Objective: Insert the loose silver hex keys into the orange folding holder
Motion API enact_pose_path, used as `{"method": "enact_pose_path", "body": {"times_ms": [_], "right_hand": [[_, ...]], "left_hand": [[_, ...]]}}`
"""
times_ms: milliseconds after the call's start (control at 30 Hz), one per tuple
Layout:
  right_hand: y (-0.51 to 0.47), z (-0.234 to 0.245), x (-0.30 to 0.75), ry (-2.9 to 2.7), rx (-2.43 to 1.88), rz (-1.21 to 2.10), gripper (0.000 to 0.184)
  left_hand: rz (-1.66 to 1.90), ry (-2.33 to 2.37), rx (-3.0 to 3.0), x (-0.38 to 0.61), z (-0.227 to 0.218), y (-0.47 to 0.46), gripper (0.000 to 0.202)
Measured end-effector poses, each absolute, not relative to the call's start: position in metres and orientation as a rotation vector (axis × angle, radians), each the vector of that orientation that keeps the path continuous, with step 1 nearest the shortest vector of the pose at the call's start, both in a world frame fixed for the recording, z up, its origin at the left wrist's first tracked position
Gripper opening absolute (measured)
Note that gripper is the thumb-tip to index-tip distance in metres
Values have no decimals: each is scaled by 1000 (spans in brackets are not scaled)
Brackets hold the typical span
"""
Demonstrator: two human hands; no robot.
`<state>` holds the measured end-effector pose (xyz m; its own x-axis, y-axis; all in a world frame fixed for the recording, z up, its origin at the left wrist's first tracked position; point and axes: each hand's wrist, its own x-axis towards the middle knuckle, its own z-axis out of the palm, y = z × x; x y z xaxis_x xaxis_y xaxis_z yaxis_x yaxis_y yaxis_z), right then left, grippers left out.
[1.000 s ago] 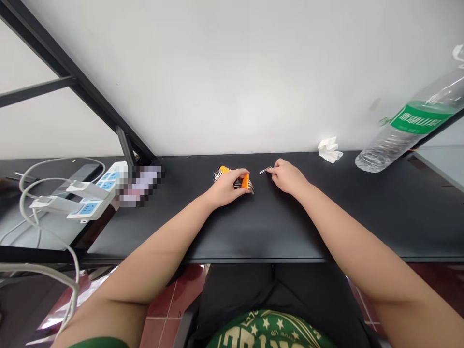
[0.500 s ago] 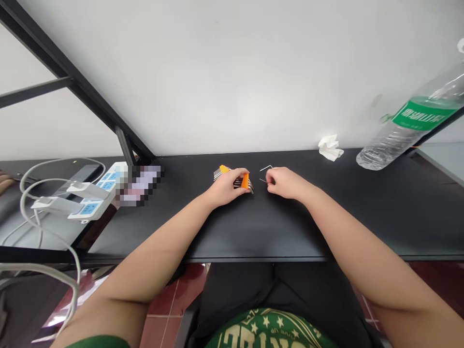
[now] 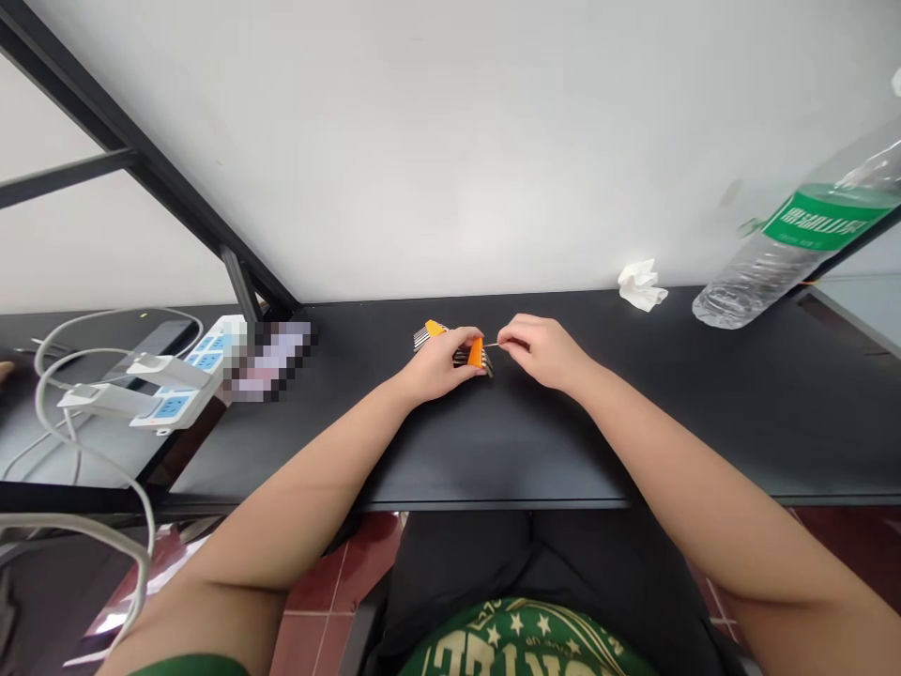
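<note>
My left hand is closed around an orange hex key holder with several metal keys in it, resting low over the black tabletop. Part of the set is covered by my fingers. Behind that hand, a yellow piece shows with several thin metal rods beside it. My right hand pinches a thin hex key, whose left end meets the edge of the orange holder. Most of this key is hidden in my fingers.
Left on the desk stand a white power strip with plugs and looping cables, and a blurred-out item. A crumpled tissue lies by the wall. A big plastic bottle stands at the right. A black metal frame rises at the left.
My right hand has moved left to the orange holder, bringing the hex key to its edge. My left hand and the holder have stayed in place.
</note>
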<state>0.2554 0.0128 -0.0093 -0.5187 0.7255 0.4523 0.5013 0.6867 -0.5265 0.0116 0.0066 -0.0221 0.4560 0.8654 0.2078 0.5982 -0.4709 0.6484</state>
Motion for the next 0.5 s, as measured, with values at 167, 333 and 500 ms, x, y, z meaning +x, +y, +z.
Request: {"method": "enact_pose_path", "body": {"times_ms": [167,333,500], "right_hand": [[12,-9,255,-2209,-883,397,22],[12,-10,254,-2191,-849,362,22],[12,-12,254,-2219,-835,345,23]], "left_hand": [[721,1221,2201,11,-22,7,52],[727,1218,2201,11,-23,7,51],[725,1211,2191,12,-22,7,51]]}}
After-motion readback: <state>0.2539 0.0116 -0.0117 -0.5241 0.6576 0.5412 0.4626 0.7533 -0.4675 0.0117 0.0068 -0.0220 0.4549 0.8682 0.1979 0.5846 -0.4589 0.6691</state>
